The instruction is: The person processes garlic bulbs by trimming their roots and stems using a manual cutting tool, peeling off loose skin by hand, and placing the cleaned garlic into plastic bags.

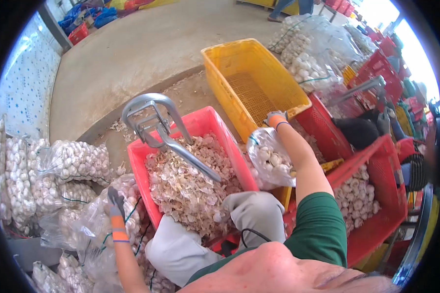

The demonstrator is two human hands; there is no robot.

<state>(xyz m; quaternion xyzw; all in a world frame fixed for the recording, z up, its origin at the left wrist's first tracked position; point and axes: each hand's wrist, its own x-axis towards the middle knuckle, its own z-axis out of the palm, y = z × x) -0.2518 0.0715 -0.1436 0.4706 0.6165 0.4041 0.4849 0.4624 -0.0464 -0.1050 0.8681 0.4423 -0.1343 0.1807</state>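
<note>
My left hand (116, 205), in a grey and orange glove, lies against a clear mesh-tied bag of garlic (130, 188) at my left. Its fingers look stretched out. My right hand (276, 118), gloved alike, reaches forward with fingers curled over the near rim of a yellow crate (215, 73). A clear bag of garlic bulbs (271, 158) sits just under my right wrist and forearm. Between my knees and the yellow crate stands a pink crate (141, 188) full of loose garlic skins (186, 180). A grey metal frame with a long lever (154, 117) rises over it.
Filled garlic bags (78, 158) are piled at my left, and more bags (308, 53) stand beyond the yellow crate. A red crate (393, 205) with garlic bulbs (357, 198) is at my right. Another person's legs (293, 6) show at the top.
</note>
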